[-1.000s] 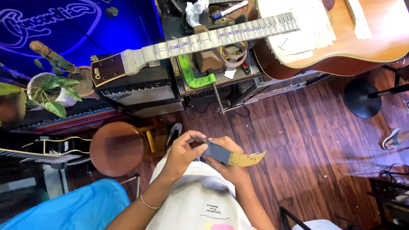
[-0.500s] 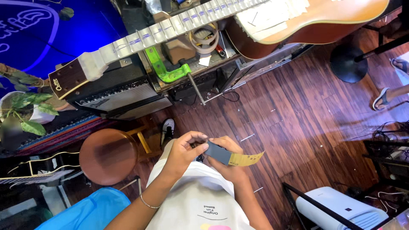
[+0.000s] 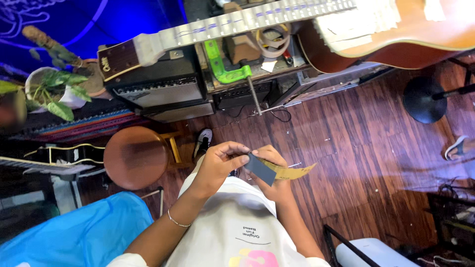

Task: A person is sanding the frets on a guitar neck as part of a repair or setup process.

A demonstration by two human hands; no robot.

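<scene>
A wooden plank floor (image 3: 346, 148) was observed across the middle and right of the scene. An acoustic guitar (image 3: 396, 34) was laid along the far edge, its body at the far right and its neck (image 3: 237, 22), covered in pale tape, extended left to a dark headstock (image 3: 116, 59). Beneath the neck a black amplifier (image 3: 158, 91) was stood on the floor, and just right of it a cluttered shelf unit (image 3: 257, 64) was noted, with a green clamp (image 3: 222, 66) and a roll of tape (image 3: 269, 39) on it. A blue cloth (image 3: 79, 232) was seen at the near left. A round wooden stool (image 3: 136, 158) was placed left of the hands, near the amplifier. A potted plant (image 3: 52, 89) was recorded at the far left, and a black round stand base (image 3: 428, 99) at the right. Nothing was found between the hands and the camera.

A folded sheet of sandpaper (image 3: 274, 170), dark grey on one face and yellow on the other, was held in front of the white shirt (image 3: 237, 222), near the centre. The left hand (image 3: 220, 163) was closed on its left end, pinched between thumb and fingers. The right hand (image 3: 274, 183) was closed beneath it, gripping it from below, with the yellow end projected to the right beyond the fingers.
</scene>
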